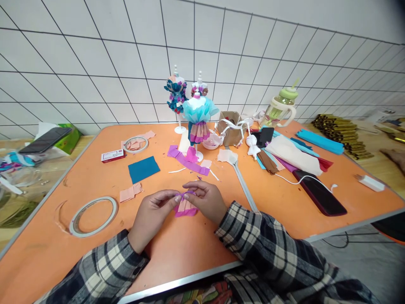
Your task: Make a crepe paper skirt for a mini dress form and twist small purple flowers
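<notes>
Head view, left hand (153, 214) and right hand (207, 200) pinching the pleated pink-and-purple paper piece (185, 207) between them above the orange table (186, 253), brown box (233, 134) trailing white straps, pink bowl (211, 142) beside it, lidded bottle (278, 110) with greenish contents.

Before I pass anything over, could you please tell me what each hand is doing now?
Left hand: closed, pinching the pink-and-purple piece.
Right hand: fingertips closed on the same piece.

Bright, even indoor light; soft shadows, mild glare, stretched edges, and dark, blurred right-hand corners.
</notes>
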Motion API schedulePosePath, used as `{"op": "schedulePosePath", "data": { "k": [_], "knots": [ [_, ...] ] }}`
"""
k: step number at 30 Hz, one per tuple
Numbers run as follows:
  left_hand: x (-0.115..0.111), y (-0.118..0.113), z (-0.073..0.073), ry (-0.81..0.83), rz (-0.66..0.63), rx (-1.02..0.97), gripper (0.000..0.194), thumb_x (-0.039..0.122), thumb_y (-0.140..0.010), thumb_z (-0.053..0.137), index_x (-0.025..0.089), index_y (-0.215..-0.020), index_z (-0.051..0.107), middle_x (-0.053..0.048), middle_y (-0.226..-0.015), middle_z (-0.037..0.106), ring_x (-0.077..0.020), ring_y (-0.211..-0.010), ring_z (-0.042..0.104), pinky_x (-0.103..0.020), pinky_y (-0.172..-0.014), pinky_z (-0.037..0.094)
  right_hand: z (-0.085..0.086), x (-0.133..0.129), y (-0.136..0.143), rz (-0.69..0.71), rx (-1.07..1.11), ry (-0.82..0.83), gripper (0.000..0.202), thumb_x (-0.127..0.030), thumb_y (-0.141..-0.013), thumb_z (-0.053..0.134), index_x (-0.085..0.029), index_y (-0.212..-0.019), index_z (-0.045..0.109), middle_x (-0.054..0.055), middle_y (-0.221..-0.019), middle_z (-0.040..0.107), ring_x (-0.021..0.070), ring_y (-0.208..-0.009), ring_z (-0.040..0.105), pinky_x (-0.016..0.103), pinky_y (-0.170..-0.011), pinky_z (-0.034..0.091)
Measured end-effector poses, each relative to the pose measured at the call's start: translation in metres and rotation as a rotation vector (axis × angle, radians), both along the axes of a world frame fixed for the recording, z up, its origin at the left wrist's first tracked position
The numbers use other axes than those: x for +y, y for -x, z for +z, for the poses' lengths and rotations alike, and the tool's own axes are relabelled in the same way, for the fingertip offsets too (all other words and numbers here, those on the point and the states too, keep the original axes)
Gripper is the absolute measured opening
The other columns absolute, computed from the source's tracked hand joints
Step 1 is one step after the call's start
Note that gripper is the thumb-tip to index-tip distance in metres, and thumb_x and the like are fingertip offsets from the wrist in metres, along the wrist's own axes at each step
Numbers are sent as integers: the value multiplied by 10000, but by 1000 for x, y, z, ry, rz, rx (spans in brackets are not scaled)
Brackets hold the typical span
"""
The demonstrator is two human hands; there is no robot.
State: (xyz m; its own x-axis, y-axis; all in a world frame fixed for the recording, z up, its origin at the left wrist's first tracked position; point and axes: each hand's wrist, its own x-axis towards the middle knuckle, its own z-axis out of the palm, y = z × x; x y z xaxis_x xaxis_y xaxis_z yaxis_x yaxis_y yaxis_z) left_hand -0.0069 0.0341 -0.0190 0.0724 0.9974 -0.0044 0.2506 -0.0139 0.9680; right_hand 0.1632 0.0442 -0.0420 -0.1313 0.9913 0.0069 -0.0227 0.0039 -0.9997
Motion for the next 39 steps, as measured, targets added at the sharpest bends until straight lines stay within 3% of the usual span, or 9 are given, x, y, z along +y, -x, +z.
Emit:
{"op": "schedulePosePath", "data": {
  "k": [3,7,16,23,31,39],
  "knots": [
    [1,0,0,5,-15,-6,391,562,-705,762,182,-797,771,-89,-837,800,-256,-801,724,-349,-780,579,0,1,1,16,5,-55,151,-312,-735,719,-175,-797,701,27,-781,689,123,-658,617,248,-625,499],
    [2,2,-2,-5,6,-4,405,568,-720,747,183,-843,768,-95,-853,799,-260,-812,725,-357,-767,584,-2,1,0,23,-31,-98,101,-271,-748,699,-180,-791,693,25,-774,687,131,-683,620,254,-645,508],
    [3,4,-5,-51,7,51,341,518,-740,743,188,-825,762,-79,-856,796,-241,-797,716,-338,-781,580,1,1,-1,54,-46,-80,148,-310,-733,733,-173,-790,722,35,-788,711,133,-667,627,261,-649,515],
    [3,4,-6,-80,-22,96,304,483,-773,714,196,-848,779,-73,-897,801,-244,-833,719,-346,-835,568,3,0,0,-19,-21,-70,154,-318,-716,744,-185,-793,732,26,-779,725,121,-625,629,235,-605,507],
    [2,4,-4,-78,-24,110,313,498,-753,733,201,-830,795,-76,-872,811,-250,-810,735,-360,-838,577,-1,1,-2,22,-10,-89,157,-321,-729,745,-184,-806,736,18,-757,706,99,-570,590,217,-542,464],
    [2,2,-4,-79,41,62,386,560,-722,748,199,-852,788,-83,-891,814,-247,-806,748,-336,-765,607,2,1,-3,14,-45,-140,112,-295,-738,719,-189,-770,733,24,-767,707,117,-621,608,238,-597,489]
  ]
}}
